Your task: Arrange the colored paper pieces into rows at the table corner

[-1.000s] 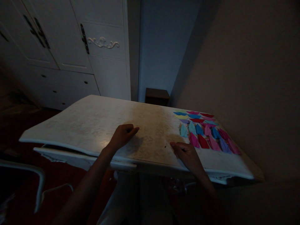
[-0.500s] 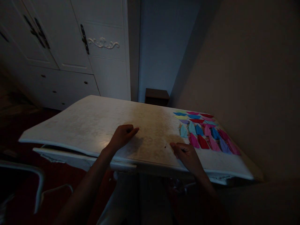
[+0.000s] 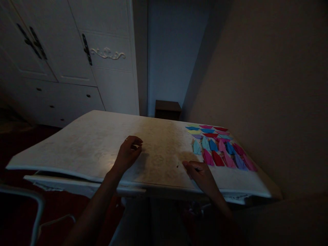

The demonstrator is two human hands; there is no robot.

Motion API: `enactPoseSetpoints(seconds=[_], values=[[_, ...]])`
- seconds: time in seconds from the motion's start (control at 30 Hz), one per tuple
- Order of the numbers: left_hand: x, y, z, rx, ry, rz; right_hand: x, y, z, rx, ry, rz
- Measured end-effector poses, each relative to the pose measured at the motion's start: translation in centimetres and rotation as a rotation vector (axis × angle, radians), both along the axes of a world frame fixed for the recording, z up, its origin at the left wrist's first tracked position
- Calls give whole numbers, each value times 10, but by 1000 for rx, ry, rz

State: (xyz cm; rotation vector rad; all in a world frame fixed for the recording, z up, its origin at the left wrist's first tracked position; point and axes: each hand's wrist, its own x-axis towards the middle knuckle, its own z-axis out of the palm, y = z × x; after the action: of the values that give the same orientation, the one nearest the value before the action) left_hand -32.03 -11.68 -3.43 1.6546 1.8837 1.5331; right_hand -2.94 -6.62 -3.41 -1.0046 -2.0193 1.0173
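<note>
My left hand (image 3: 129, 152) is over the middle of the table (image 3: 102, 136), its fingers loosely curved and the thumb apart from them. Nothing shows in it. Nearer the front right, my right hand (image 3: 202, 173) is closed, thumb and forefinger pressed together. Whatever its fingers may hold is too small or hidden to make out. Just left of those fingertips a tiny dark speck (image 3: 177, 164) shows against the tabletop. Beyond and right of my right hand lie several folded paper boats (image 3: 217, 158) in rows, coloured pink, red, blue, yellow and purple.
A white wardrobe (image 3: 112, 85) stands behind the table at the left. A small brown cabinet (image 3: 167, 106) is beyond the far edge. The wall (image 3: 251, 85) runs close along the right side. A metal chair frame (image 3: 41, 208) is at the lower left.
My left hand has opened, its thumb and fingers parting, and shifted slightly left. My right hand keeps its closed shape. The whole view has shifted slightly; the paper boats have not moved on the table.
</note>
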Motion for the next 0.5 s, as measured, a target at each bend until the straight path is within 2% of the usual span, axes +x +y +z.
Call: enactPoseSetpoints(seconds=[0.07, 0.3, 0.5], values=[[-1, 0, 0, 24, -16, -14, 0, 0, -1, -12, 17, -8], [-1, 2, -1, -37, -41, -44, 0, 3, -4, -47, 81, -23], [-4, 3, -2, 42, 6, -66, 0, 6, -4, -44, 103, -46]])
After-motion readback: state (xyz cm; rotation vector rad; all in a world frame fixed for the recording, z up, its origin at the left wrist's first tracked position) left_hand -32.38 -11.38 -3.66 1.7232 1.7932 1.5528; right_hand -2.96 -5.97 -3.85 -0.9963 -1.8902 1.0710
